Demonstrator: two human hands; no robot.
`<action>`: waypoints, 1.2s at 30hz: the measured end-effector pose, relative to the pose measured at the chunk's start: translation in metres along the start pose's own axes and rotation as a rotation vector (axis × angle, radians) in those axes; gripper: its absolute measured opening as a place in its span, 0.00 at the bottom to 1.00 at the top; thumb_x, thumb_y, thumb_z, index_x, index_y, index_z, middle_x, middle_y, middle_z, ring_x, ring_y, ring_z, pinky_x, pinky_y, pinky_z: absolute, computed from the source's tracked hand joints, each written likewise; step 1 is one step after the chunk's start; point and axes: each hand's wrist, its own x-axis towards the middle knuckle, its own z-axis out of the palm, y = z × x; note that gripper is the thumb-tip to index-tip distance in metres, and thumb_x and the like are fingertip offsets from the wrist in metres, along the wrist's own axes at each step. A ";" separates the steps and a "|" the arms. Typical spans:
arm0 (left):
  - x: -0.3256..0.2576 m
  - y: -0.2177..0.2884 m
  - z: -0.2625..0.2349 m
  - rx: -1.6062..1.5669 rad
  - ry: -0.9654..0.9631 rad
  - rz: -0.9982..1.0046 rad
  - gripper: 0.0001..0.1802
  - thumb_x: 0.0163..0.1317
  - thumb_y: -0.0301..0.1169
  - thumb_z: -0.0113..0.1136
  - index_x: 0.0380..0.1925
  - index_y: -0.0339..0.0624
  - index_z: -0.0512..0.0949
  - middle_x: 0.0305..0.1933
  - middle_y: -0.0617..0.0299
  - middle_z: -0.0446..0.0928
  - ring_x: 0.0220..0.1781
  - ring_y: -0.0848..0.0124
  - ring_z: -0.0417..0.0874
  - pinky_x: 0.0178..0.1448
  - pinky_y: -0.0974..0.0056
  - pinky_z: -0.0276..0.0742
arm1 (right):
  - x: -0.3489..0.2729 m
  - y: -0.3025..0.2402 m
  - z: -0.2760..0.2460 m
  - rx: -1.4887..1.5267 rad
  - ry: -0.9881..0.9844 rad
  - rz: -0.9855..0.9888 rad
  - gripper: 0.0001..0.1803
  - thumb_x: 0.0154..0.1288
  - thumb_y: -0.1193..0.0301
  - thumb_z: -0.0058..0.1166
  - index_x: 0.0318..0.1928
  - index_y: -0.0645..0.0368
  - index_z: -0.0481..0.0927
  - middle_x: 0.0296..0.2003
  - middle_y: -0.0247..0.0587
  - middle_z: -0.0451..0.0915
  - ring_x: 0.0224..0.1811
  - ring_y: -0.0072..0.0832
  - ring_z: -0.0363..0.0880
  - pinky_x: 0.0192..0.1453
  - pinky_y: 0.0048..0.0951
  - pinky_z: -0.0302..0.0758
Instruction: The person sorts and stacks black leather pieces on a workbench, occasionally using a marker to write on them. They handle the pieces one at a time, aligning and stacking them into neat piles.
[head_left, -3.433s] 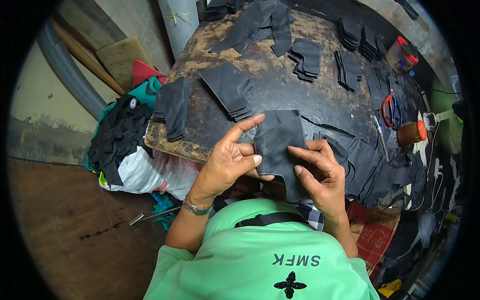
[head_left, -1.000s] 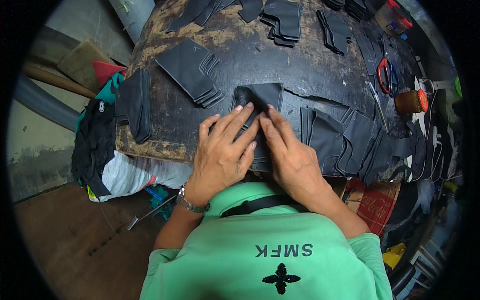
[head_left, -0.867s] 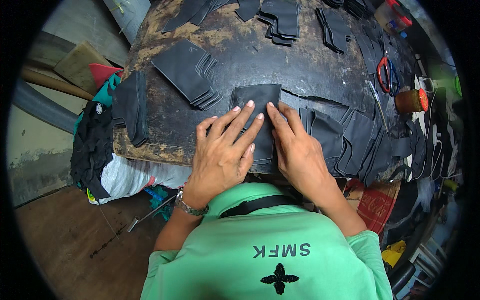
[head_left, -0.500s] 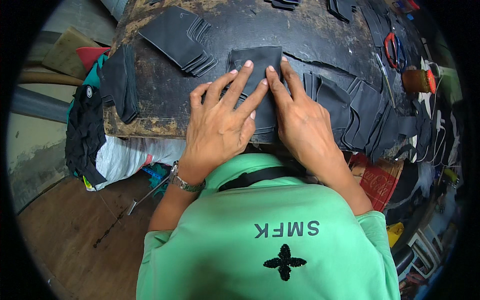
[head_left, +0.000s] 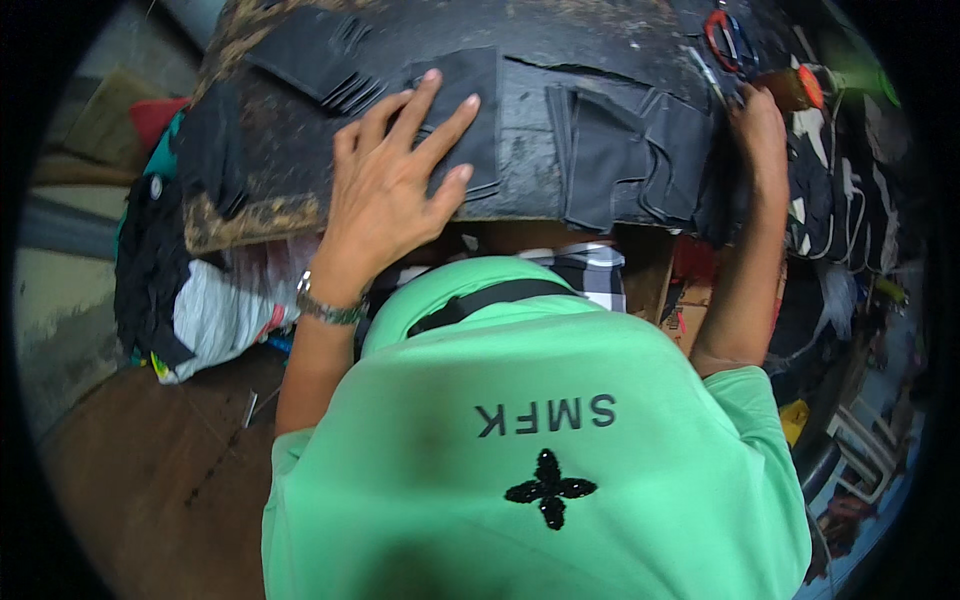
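My left hand [head_left: 395, 165] lies flat with fingers spread on a black fabric piece [head_left: 470, 105] near the front edge of the worn dark worktable [head_left: 250, 210]. My right hand [head_left: 757, 122] reaches far to the right, its fingers at the table's right side near a thin stick-like tool [head_left: 705, 75] and black cut pieces [head_left: 620, 155]; whether it holds anything is hidden. Red-handled scissors [head_left: 728, 35] lie just beyond it.
A stack of black cut pieces [head_left: 310, 60] sits at the table's left. An orange-capped object [head_left: 795, 88] stands at the right. Dark cloth and a white bag [head_left: 210, 305] hang below the table's left edge. Clutter fills the floor at right.
Both hands were pressing the black piece together; my right hand has left it and reached out to the right. The view has tipped down and closer.
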 end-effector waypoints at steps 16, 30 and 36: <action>0.042 -0.034 -0.012 -0.218 -0.028 0.073 0.11 0.59 0.27 0.58 0.43 0.41 0.80 0.43 0.55 0.76 0.49 0.55 0.74 0.56 0.54 0.71 | -0.012 -0.012 -0.019 0.672 0.249 0.105 0.12 0.66 0.68 0.53 0.46 0.62 0.78 0.39 0.46 0.79 0.40 0.32 0.78 0.47 0.30 0.73; 0.048 -0.012 -0.011 0.026 0.013 0.073 0.26 0.55 0.26 0.63 0.56 0.35 0.71 0.55 0.43 0.73 0.59 0.50 0.73 0.61 0.54 0.70 | -0.035 -0.100 -0.011 0.526 -0.041 -0.191 0.20 0.54 0.87 0.47 0.50 0.67 0.75 0.44 0.57 0.69 0.47 0.53 0.75 0.53 0.41 0.73; 0.045 -0.003 -0.017 -0.043 0.095 0.001 0.31 0.52 0.24 0.65 0.58 0.34 0.69 0.50 0.48 0.71 0.50 0.52 0.75 0.56 0.54 0.71 | -0.023 -0.116 -0.015 0.404 0.108 -0.250 0.14 0.56 0.80 0.53 0.45 0.68 0.78 0.44 0.58 0.71 0.48 0.53 0.74 0.52 0.45 0.73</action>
